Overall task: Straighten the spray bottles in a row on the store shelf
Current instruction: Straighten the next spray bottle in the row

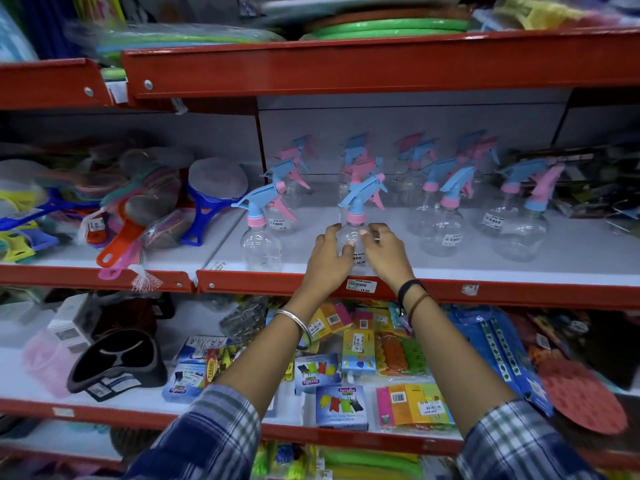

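Several clear spray bottles with blue and pink trigger heads stand on the white middle shelf. Both hands wrap the body of the front-centre spray bottle, which has a blue head and pink collar. My left hand holds its left side and my right hand holds its right side. It stands upright near the shelf's front edge. Another front bottle stands to its left, its nozzle pointing left. More bottles stand to the right and behind, in rough columns.
A red shelf lip with a price tag runs along the front. Plastic strainers and scrubbers are piled on the left bay. Packets of clothes pegs fill the shelf below. A red upper shelf overhangs the bottles.
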A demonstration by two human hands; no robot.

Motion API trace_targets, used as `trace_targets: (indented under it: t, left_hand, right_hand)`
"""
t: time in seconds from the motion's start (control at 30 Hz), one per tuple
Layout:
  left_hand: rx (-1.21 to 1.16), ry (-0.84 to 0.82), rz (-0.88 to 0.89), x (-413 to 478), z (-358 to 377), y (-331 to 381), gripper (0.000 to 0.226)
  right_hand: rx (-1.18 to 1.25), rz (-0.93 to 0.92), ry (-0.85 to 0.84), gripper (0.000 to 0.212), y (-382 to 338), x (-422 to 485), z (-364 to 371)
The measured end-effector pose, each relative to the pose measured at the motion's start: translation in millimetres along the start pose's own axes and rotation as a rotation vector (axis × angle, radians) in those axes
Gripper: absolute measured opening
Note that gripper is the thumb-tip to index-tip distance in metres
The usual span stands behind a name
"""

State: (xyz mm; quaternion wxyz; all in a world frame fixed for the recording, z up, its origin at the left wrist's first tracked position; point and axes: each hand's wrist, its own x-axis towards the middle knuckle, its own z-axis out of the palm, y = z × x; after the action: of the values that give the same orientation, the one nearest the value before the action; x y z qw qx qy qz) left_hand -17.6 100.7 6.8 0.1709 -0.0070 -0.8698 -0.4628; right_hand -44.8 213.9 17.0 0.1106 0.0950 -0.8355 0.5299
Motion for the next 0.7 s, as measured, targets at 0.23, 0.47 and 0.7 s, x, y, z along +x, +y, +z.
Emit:
trace_targets:
  t: [0.23,0.47,0.7]
  left_hand:
    - [-0.013,0.074,0.035,-18.3,0.2,-0.1,0.042]
    - [-0.024,0.306,0.115,-37.3,10.5,6.6,0.040]
    - [-0.175,0.230,0.426,-59.6,62.9,46.1,0.020]
  right_hand:
    - [-0.002,-0.002,0.018,0.034,-3.2,-20.3,3.5]
    - [0.070,-0.029,0.059,0.039,-0.8,-28.2,-6.5]
    - [0.172,-0.154,0.302,0.026,31.4,-26.4,-69.9]
